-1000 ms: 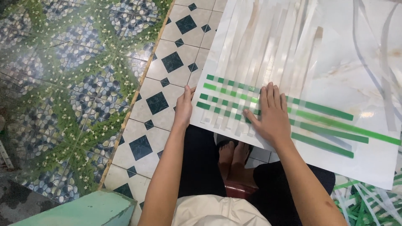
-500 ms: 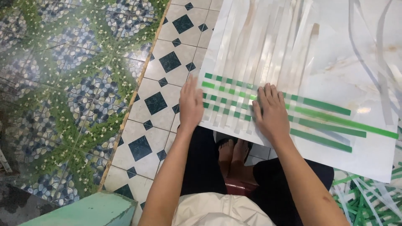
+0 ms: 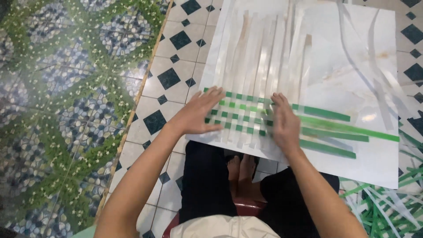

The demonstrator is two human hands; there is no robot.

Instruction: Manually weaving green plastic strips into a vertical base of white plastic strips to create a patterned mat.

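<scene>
Tiled floor fills the room: white tiles (image 3: 174, 66) with dark diamonds under the person, and to the left a green and blue flowered pattern (image 3: 61, 110), the two parted by a thin wooden strip (image 3: 136, 99) that runs slantwise. On the white tiles lies a marble-look board (image 3: 374, 163), its near edge over the knees of the seated person, whose dark trousers (image 3: 207, 180) and bare feet (image 3: 240, 169) show below it. On the board sits a half-made weave (image 3: 240, 117): pale strips (image 3: 260, 57) run away from the person, and green strips (image 3: 335, 130) cross them, going over and under to make a small checked patch near the board's near left corner. The green strips stick out loose to the right, well past the woven part. The left hand (image 3: 198, 114) lies flat, fingers spread and pointing right, on the left edge of the checked patch. The right hand (image 3: 285, 123) is also flat and open, fingers pointing away from the person, pressed on the weave's right edge where the green strips leave it; it is a little blurred. Neither hand pinches anything. A few loose pale strips (image 3: 374, 75) curl over the far right of the board, and a heap of green and white strips (image 3: 387, 207) lies on the floor at the lower right.
</scene>
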